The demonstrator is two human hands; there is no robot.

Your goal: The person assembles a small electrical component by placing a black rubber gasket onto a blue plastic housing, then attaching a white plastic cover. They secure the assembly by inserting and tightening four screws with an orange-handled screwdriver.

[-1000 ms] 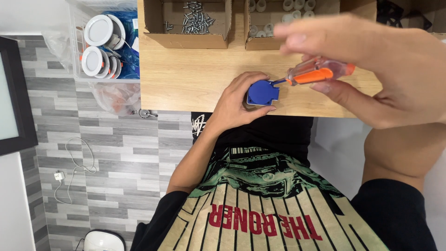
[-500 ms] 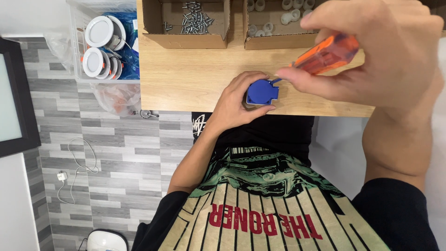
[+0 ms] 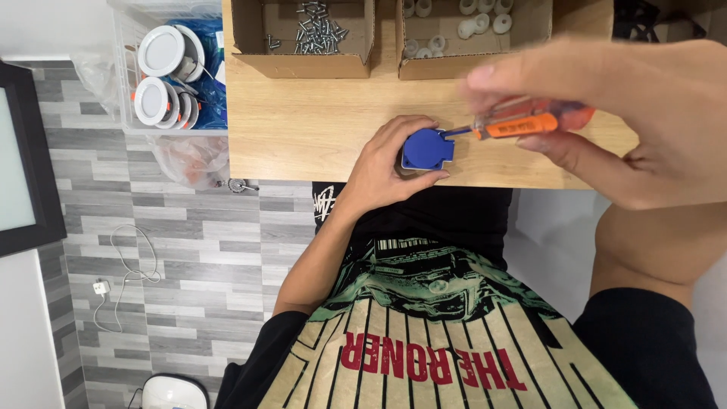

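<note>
My left hand (image 3: 386, 163) grips a small blue socket cover (image 3: 426, 148) and steadies it on the wooden table (image 3: 303, 129) near its front edge. My right hand (image 3: 628, 113) holds an orange-handled screwdriver (image 3: 522, 123) almost level, with its tip touching the right side of the blue part. The right hand is close to the camera and blurred.
Two open cardboard boxes stand at the back of the table: one with screws (image 3: 318, 30), one with small white round parts (image 3: 462, 30). A clear bin (image 3: 170, 76) with round white lamp fittings sits left of the table. A cable (image 3: 121, 273) lies on the grey tiled floor.
My right hand has turned the screwdriver from a steep tilt back to nearly level. The left hand and the blue part have stayed put.
</note>
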